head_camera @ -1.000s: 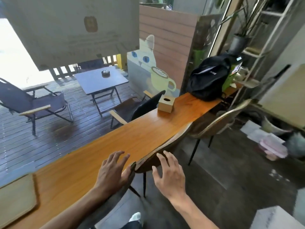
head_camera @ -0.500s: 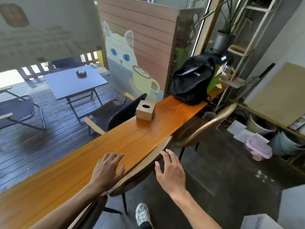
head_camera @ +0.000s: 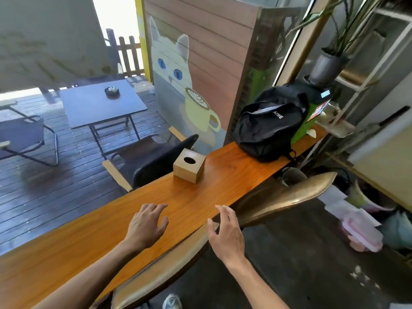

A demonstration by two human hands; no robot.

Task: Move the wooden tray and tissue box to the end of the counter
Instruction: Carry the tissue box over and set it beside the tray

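A cube-shaped wooden tissue box [head_camera: 189,168] with an oval hole on top stands on the long orange wooden counter [head_camera: 231,175], near its window edge. My left hand [head_camera: 148,224] hovers over the counter a short way in front of the box, fingers spread and holding nothing. Over the counter's near edge and a chair back, my right hand [head_camera: 227,235] is held with fingers apart, also holding nothing. The wooden tray is out of view.
A black backpack [head_camera: 269,128] lies on the counter's far end, beside a green box [head_camera: 312,117]. Two golden chair backs [head_camera: 287,195] are tucked against the counter's near side. Shelves with a potted plant [head_camera: 327,65] rise at the right. Outside the window stand a table and chairs.
I have moved along the counter toward the tissue box, which is now much closer. The wooden tray at the lower left has dropped out of view. Both hands stay open, leading forward.
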